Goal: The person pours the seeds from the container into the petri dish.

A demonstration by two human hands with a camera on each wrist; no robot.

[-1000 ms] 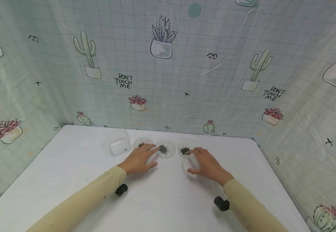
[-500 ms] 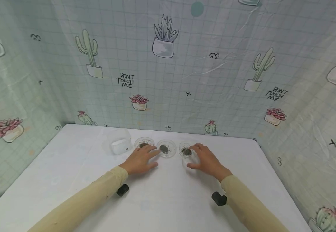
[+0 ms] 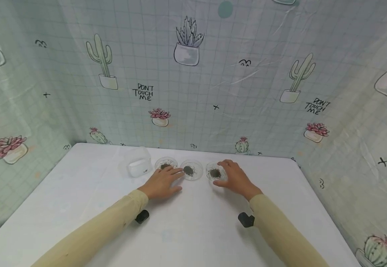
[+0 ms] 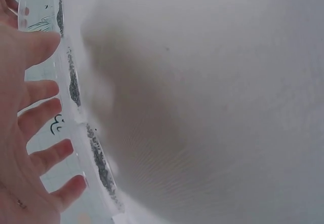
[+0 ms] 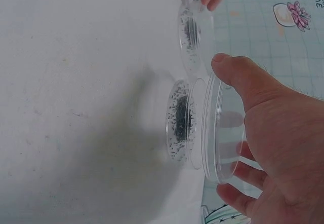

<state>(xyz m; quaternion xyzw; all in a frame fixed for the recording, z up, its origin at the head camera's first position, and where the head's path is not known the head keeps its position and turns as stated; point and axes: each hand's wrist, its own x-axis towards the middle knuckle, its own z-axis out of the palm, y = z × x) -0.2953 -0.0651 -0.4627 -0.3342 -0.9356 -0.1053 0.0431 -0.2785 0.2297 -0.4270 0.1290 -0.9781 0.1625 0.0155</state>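
Note:
Three round clear petri dishes with dark crumbly grains stand in a row near the back of the table: a left dish (image 3: pixel 166 162), a middle dish (image 3: pixel 195 171) and a right dish (image 3: pixel 210 174). My right hand (image 3: pixel 236 178) grips a clear petri dish lid (image 5: pixel 217 127) by its rim, between thumb and fingers. In the right wrist view the lid hangs just above the right dish, apart from its grains. With fingers spread, my left hand (image 3: pixel 161 183) hovers at the left and middle dishes and partly hides the left one. Whether its fingertips touch a dish, I cannot tell.
Left of the row stands a clear plastic container (image 3: pixel 138 163) with something white in it. The white table (image 3: pixel 187 230) ends at a cactus-print curtain (image 3: pixel 213 85) behind and on both sides. A black wrist camera (image 3: pixel 246 220) sits under each forearm.
My right hand has moved slightly up and left, bringing the lid from in front of the right dish to over it. The left hand has stayed nearly still.

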